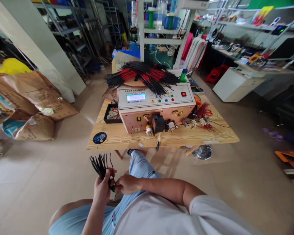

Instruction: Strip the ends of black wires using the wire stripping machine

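My left hand (103, 186) is closed around a bundle of black wires (98, 165), held above my lap. Their upper ends fan out past the fingers, and one strand stands a little apart on the right. My right hand (127, 183) is beside it, with its fingertips pinched at the lower end of a black wire; the exact grip is partly hidden. In front of me, a wire-stripping machine (152, 106) with a lit screen stands on a wooden table (127, 142). A large heap of black and red wires (147, 75) lies on top of the machine.
A black tray (112, 114) of wire pieces sits left of the machine. Red wires (204, 111) lie at its right. Brown sacks (39, 101) stand on the floor at left. A white cabinet (237, 84) and a cluttered workbench are at right.
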Motion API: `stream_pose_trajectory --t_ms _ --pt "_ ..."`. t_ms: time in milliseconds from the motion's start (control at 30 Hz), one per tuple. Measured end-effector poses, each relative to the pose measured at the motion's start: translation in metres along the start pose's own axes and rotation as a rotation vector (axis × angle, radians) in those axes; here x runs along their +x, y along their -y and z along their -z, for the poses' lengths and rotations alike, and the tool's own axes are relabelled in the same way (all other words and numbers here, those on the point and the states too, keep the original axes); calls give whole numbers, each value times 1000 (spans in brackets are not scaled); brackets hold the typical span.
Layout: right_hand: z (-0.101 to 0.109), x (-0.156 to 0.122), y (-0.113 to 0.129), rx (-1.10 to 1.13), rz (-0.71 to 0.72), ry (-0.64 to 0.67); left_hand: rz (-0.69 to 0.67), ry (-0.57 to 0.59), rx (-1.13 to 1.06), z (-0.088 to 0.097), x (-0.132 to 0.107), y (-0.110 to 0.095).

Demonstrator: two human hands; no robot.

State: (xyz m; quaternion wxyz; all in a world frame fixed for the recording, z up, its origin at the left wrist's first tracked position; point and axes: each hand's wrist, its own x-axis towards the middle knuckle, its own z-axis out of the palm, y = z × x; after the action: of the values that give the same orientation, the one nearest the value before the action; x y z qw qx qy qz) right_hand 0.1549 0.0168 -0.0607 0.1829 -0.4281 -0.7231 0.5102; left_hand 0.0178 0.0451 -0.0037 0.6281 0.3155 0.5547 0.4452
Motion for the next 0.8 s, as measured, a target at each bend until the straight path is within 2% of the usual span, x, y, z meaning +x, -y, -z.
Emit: stream_pose_trajectory --t_ms 133,233,300,367,467,533,667,800 --pt "-4 -9 -3 19 -17 85 -18 17 -1 0 -1 -1" --pt "1 -9 -11 195 -30 53 -11 67 -15 0 -1 0" --pt "12 -3 -18 432 -87 -96 -21 80 -37 1 -2 3" --pt "31 6 -25 698 -164 -370 -36 51 -62 2 -4 5" --pt "72 18 -32 965 -216 -853 -8 16 -72 4 -6 6" --pt "102 23 -31 1076 -171 -1027 21 25 -58 4 -7 6" --pt "147 27 -21 1271 -24 -1023 35 55 -39 4 -9 5" --pt "165 31 -10 1346 85 -1042 33 77 -19 3 -11 6"
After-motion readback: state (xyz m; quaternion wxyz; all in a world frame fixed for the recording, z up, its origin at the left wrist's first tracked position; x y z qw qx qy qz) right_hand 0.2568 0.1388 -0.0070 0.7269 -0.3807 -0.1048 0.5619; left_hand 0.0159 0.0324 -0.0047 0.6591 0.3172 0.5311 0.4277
